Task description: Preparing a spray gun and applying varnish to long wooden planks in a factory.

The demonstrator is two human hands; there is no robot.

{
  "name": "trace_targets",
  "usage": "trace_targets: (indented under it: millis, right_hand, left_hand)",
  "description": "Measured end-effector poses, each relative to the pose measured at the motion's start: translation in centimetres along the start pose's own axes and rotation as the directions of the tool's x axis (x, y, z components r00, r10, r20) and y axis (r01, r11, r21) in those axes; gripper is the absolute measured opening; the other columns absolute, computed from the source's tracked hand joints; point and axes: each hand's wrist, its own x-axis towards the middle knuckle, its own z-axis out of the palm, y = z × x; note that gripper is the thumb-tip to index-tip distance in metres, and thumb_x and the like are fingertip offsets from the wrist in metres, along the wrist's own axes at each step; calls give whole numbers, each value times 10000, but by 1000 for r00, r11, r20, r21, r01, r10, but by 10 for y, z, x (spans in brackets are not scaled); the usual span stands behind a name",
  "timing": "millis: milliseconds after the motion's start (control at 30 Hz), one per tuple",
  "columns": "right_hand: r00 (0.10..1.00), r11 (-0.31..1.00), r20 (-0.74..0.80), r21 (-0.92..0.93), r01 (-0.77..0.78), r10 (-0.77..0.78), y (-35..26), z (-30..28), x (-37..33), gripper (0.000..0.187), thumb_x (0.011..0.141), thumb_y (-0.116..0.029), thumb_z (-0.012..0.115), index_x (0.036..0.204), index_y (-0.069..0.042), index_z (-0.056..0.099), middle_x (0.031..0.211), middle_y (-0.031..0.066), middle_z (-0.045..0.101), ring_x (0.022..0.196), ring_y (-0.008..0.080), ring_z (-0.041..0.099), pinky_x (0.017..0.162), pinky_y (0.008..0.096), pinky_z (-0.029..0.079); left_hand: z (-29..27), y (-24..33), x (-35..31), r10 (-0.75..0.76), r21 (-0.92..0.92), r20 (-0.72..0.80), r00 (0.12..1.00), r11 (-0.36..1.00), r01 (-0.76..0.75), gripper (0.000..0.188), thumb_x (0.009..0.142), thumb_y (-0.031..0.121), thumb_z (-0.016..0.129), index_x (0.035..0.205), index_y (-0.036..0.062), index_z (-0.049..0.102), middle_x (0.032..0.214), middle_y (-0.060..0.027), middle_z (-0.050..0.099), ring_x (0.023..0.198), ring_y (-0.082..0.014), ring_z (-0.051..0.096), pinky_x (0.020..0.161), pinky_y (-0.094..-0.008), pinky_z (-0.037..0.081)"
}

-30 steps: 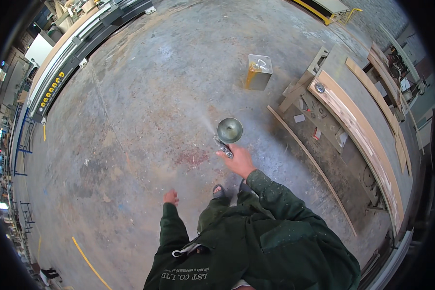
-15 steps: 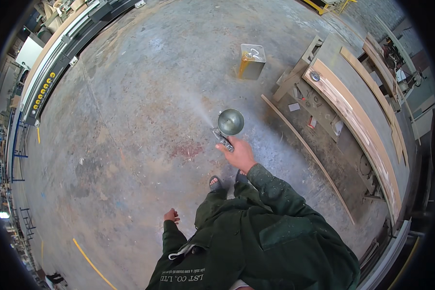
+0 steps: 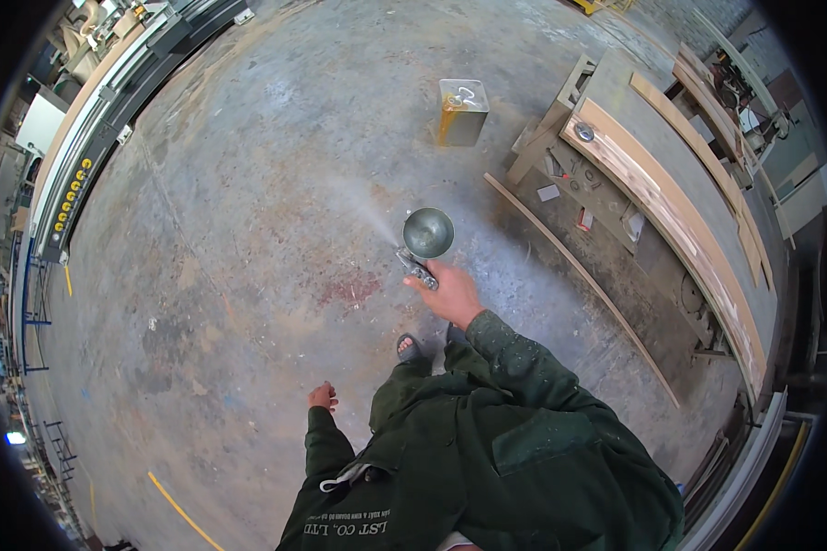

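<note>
My right hand [image 3: 450, 296] is wrapped round the handle of a metal spray gun [image 3: 417, 268], held above the floor in front of my body. A round metal cup [image 3: 428, 233] sits on top of the gun, its inside showing from above. A pale mist [image 3: 374, 217] fans out from the nozzle toward the far left. My left hand [image 3: 323, 397] hangs low at my left side, fingers curled in, with nothing visible in them.
A square metal can [image 3: 463, 124] with yellow drips stands on the floor ahead. To the right is a workbench [image 3: 616, 83] carrying long curved wooden boards [image 3: 662, 216]. One thin wooden strip [image 3: 583, 285] lies along its near side. A long machine [image 3: 110, 110] lines the far left.
The spray gun has shifted slightly left in the picture, along with the can and workbench as the view moves. Mist comes out in both frames. My left hand is slightly higher.
</note>
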Motion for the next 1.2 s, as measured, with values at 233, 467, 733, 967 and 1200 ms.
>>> trace_targets:
  millis: [233,467,733,967,1200]
  right_hand:
    - [1000,1000,9,12,-6,6,-3,5,5,519,936,-568,714,1013,-55,685,899,210,727,879,467,695,732,551,532]
    - [999,1000,21,17,25,-25,-9,13,11,516,939,-559,715,997,-48,681,881,213,717,866,472,688,722,549,525]
    - [999,999,51,34,13,-15,-11,14,16,515,938,-552,721,990,-42,676,869,233,703,874,485,678,719,542,516]
    - [937,859,163,377,-347,308,9,-1,34,407,966,-410,756,1120,-36,710,710,82,643,634,207,645,608,387,489]
    - [937,826,5,472,-309,348,43,-7,33,342,992,-348,742,1071,-21,686,743,-14,588,640,89,539,530,316,459]
  left_hand:
    - [-7,-19,-1,-68,37,23,997,997,67,414,998,488,587,997,91,704,875,-28,696,660,-199,691,562,-387,505]
    - [-13,-19,2,-65,7,-8,998,998,65,409,984,451,556,970,73,712,863,-32,707,631,-178,684,559,-397,515]
    - [-12,-24,10,-80,-17,2,997,997,80,431,1000,494,573,1033,86,711,914,-30,712,686,-190,697,580,-391,512]
    - [-19,-23,21,-52,-25,5,999,998,52,446,988,504,579,1059,87,721,925,-32,722,678,-189,703,577,-390,509]
    - [-37,-15,35,-81,-58,7,997,995,81,423,986,485,572,1034,91,716,924,-35,724,681,-192,712,562,-388,503]
